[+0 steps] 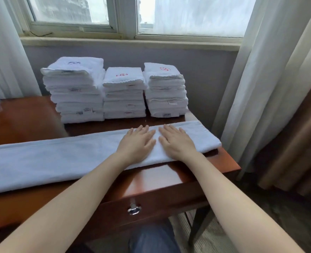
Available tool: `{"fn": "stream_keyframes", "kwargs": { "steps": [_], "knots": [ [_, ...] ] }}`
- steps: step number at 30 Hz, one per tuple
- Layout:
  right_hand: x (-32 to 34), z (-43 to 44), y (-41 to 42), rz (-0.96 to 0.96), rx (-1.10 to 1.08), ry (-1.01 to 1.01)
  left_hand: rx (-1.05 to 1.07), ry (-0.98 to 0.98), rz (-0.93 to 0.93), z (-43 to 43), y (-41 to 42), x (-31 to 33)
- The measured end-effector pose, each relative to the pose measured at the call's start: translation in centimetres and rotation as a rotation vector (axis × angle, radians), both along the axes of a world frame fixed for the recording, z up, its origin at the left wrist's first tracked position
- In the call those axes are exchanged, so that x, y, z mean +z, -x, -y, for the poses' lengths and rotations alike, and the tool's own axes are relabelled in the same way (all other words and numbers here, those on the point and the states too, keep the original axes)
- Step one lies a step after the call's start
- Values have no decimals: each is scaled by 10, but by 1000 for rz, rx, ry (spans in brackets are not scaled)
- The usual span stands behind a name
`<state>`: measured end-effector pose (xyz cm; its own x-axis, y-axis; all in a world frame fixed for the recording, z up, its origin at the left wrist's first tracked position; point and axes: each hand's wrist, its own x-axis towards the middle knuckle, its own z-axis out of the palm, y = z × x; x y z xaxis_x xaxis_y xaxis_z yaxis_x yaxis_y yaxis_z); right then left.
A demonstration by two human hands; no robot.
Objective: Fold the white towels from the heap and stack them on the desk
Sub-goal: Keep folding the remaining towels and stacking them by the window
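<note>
Fingers (142,131) straight, flat on towel (59,159)

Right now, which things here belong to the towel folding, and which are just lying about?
Job: long towel, pressed flat under the left hand and right hand; left stack, middle stack and right stack of folded towels; desk.
Just there: curtain, window, drawer knob.

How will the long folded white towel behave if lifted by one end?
Probably floppy: the long folded white towel lies limp and flat on the glossy brown wooden desk. Lifted by one end, the rest would likely sag and unfold. It may slide on that shiny top.
</note>
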<state>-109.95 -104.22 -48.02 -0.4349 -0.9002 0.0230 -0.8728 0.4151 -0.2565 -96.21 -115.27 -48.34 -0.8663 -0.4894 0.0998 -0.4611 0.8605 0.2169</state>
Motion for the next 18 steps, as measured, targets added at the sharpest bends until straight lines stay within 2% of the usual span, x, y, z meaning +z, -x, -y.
{"fn": "stream_keyframes", "kwargs": {
  "steps": [5, 8, 12, 18],
  "knots": [
    [9, -12, 8, 13, -25, -45, 6, 38, -46, -18, -3, 7],
    [12, -7, -10, 14, -43, 52, 42, 71, -39, -13, -19, 8],
    [17, 23, -68, 90, 116, 153, 172, 66, -91, 10, -68, 12],
    [20, 82, -158, 113, 339, 136, 408, 76, -61, 54, -172, 15]
  ]
}}
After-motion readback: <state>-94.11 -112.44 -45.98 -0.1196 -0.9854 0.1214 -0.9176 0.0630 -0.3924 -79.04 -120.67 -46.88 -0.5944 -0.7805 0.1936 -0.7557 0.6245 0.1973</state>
